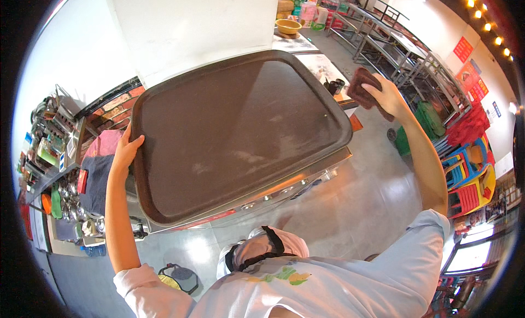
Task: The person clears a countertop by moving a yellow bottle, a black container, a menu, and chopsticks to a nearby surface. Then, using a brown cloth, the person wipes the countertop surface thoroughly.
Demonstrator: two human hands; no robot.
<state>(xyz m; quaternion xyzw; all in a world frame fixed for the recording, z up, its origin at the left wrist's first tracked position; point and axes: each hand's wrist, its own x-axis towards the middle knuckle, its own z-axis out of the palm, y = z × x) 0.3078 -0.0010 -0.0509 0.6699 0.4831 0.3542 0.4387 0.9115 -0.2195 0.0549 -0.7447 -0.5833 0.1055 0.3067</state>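
A large dark brown serving tray (238,129) with rounded corners and a raised rim lies before me, above a metal counter or appliance (283,186). Pale smudges and a few light streaks mark its surface on the near right. My left hand (128,147) grips the tray's left rim, thumb on top and the other fingers mostly hidden behind the edge. Off the tray's right side, raised in the air, my right hand (383,94) holds a folded dark maroon cloth (363,90). One end of the cloth hangs down below the palm.
A yellow bowl (288,27) stands on a table behind the tray. To the left is a metal shelf (57,174) crowded with utensils. Metal frames (393,47), a green bin (422,125) and stacked coloured chairs (469,174) line the right side. A white wall (197,27) rises behind the tray.
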